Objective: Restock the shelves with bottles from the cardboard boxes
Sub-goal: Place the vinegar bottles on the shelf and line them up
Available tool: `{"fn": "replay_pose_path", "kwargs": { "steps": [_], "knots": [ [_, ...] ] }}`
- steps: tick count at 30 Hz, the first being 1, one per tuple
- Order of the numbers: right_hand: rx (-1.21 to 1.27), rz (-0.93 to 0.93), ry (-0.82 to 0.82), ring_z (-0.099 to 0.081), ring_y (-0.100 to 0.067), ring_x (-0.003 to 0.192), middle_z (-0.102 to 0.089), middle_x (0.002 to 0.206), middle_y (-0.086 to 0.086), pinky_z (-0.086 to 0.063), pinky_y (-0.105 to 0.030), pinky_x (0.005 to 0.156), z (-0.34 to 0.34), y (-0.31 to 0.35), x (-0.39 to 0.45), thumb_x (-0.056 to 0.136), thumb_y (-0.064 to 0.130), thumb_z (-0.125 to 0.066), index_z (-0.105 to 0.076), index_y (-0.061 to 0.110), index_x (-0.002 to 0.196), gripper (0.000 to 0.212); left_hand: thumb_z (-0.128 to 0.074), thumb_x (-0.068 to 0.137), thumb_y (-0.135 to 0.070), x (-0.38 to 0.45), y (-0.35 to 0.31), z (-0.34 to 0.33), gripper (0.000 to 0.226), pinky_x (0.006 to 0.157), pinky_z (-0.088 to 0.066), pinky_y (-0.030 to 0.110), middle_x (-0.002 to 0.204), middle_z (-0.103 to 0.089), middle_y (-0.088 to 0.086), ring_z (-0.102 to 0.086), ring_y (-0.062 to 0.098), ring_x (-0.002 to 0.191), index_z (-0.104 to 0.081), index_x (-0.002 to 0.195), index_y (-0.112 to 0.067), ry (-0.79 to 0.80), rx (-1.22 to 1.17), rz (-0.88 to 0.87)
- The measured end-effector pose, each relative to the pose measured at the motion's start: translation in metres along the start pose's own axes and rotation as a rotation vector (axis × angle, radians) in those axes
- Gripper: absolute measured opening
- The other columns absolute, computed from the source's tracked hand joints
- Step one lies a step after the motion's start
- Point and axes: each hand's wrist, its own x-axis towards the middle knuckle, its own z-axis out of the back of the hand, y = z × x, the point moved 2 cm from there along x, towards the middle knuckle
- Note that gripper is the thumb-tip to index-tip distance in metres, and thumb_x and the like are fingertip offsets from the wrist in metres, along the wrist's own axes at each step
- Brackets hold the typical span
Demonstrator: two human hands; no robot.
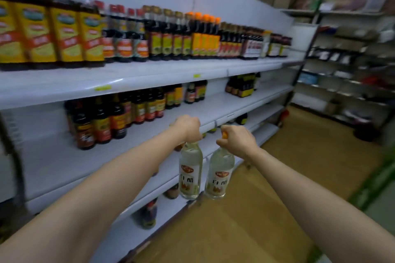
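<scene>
Carrying: we hold two clear bottles by their necks, hanging in the aisle just in front of the shelving, neither yet set down.
Left hand [188, 127]: our fingers are curled tight round the top of the left bottle [190, 174], whose cap is hidden under the grip.
Right hand [236, 139]: our fingers wrap the neck of the right bottle [220, 175], with a bit of its orange cap [224, 134] showing past the thumb.
Bottles: pale liquid, white labels with a red badge; they hang side by side, close together, whether touching we cannot tell.
Middle shelf [64, 162]: just beyond our hands, it carries a cluster of dark sauce bottles [111, 117] toward the back and left, with a broad bare stretch of white in front and to the right; we judge this the likely landing spot.
Lower shelves [136, 239]: only a few scattered dark bottles show, so plenty of stocking looks to be left there.
Top shelf [149, 72]: farther up, packed along most of its length with yellow-labelled and dark bottles, and it appears done.
Boxes: no cardboard box near us is in view.
Progress: we judge the job partly done, upper rows filled, lower rows sparse, this pair mid-delivery.
Far end: blurred racks [346, 66] of other goods stand across the aisle.
</scene>
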Motion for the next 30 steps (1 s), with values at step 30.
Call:
{"fn": "replay_pose_path", "kwargs": {
  "steps": [30],
  "knots": [
    [-0.137,-0.367,-0.381,-0.053,-0.022,0.070,-0.050,0.070,-0.001,-0.038,-0.031,0.057,0.204,-0.455,0.351,0.083,0.036,-0.061,-0.043,0.018,0.067,0.030,-0.057,0.083,-0.024,0.569,-0.312,0.188,0.016,0.042,-0.021,0.023,0.059,-0.044,0.008,-0.033,0.017,0.051,-0.051,0.074,-0.012,-0.365,-0.198,-0.407]
  ]
}}
